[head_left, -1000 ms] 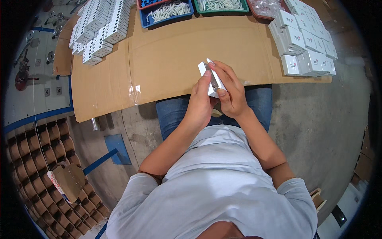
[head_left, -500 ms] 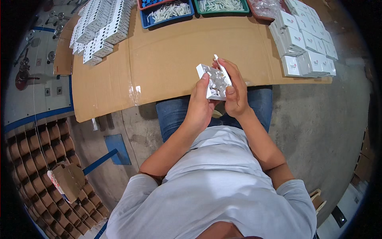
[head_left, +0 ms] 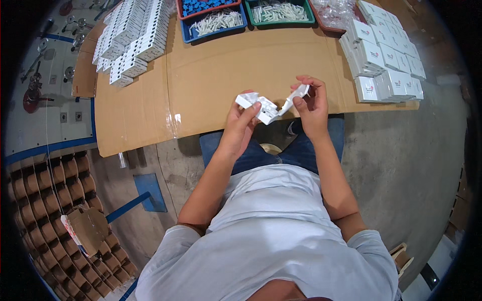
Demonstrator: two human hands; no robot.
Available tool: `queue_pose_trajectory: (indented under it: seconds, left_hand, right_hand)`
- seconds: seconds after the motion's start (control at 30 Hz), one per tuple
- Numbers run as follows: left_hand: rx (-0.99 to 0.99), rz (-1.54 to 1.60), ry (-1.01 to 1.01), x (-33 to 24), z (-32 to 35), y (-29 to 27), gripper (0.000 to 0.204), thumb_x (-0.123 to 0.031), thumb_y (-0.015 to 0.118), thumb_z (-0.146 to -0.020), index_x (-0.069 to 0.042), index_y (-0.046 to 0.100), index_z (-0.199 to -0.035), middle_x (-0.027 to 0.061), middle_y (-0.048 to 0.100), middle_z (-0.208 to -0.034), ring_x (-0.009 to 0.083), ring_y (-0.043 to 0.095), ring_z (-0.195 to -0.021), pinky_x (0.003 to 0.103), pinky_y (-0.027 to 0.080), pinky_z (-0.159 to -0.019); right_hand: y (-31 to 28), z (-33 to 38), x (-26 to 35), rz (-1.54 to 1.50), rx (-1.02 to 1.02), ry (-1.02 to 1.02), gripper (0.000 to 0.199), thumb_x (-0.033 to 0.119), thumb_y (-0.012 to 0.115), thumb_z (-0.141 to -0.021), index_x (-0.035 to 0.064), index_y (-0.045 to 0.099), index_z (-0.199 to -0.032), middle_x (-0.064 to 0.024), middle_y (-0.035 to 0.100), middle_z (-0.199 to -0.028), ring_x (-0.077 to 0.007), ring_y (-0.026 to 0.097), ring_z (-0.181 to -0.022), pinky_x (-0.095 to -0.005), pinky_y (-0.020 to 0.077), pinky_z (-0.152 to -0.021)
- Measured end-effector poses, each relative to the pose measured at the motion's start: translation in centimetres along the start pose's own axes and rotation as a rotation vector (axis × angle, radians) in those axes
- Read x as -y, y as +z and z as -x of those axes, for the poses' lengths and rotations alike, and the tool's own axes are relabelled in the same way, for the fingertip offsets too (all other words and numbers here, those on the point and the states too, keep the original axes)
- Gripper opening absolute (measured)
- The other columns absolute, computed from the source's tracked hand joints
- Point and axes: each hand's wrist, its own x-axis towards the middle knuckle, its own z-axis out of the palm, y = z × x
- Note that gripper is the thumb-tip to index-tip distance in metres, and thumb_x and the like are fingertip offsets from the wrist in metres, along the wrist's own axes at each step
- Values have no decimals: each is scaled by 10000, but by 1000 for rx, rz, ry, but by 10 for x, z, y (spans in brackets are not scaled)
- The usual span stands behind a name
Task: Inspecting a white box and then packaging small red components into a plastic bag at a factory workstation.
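A small white cardboard box (head_left: pixel 268 108), partly unfolded, is held between both hands over the near edge of the cardboard-covered table (head_left: pixel 201 85). My left hand (head_left: pixel 240 125) grips its left end. My right hand (head_left: pixel 311 103) pinches a raised white flap at its right end. The box's flaps stand apart.
Rows of flat white box blanks (head_left: pixel 133 40) lie at the table's far left. A stack of folded white boxes (head_left: pixel 384 65) sits at the far right. Blue (head_left: pixel 216 22) and green (head_left: pixel 281 11) trays of small white parts stand at the back. A divided cardboard crate (head_left: pixel 55 210) is on the floor, left.
The hands have moved apart. The compact white box they held together is now spread open, with my right hand pulling a flap out to the right.
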Motion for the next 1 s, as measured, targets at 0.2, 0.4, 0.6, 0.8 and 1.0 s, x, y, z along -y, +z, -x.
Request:
queue_pose_trajectory:
  seconds: [0.2, 0.4, 0.6, 0.8, 1.0]
  left_hand:
    - [-48, -416, 136, 8, -20, -38, 917, -18, 916, -711, -13, 357, -1438, 143, 574, -1291, 224, 609, -1200, 352, 535, -1000]
    - [2, -529, 462, 16, -34, -61, 1045, -70, 968, -647, -26, 308, -1456, 158, 543, -1326, 241, 606, -1211, 368, 535, -1015]
    - [-264, -1488, 595, 5, -54, -70, 1013, -392, 929, -672, -17, 419, -1463, 207, 497, -1432, 388, 371, -1452, 599, 269, -1180]
    - [-327, -1621, 532, 12, -69, -91, 982, -476, 813, -788, -40, 363, -1545, 199, 397, -1574, 396, 277, -1516, 698, 79, -1198]
    - [-281, -1619, 491, -5, -79, -91, 1003, -466, 796, -810, -32, 311, -1573, 198, 340, -1623, 381, 251, -1535, 689, 72, -1204]
  right_hand:
    - [-35, -1, -29, 175, 63, 242, 347, 29, 808, -843, 33, 551, -1077, -58, 578, -1064, -169, 632, -1070, -317, 558, -870]
    - [-20, -8, -32, 644, 98, -197, 237, -13, 755, -827, 7, 612, -1015, -155, 609, -1240, -328, 640, -1130, -367, 558, -917]
    - [-12, -5, -61, 895, 209, -260, 238, 120, 744, -869, 44, 658, -1077, -167, 527, -1445, -379, 489, -1372, -524, 422, -1110]
    - [-21, -7, -80, 997, 286, -200, 265, 222, 733, -905, 77, 680, -1121, -167, 455, -1539, -405, 376, -1461, -607, 307, -1173]
    - [-28, -18, -80, 941, 199, -168, 179, 133, 696, -919, 102, 684, -1095, -181, 482, -1522, -448, 380, -1445, -601, 307, -1168]
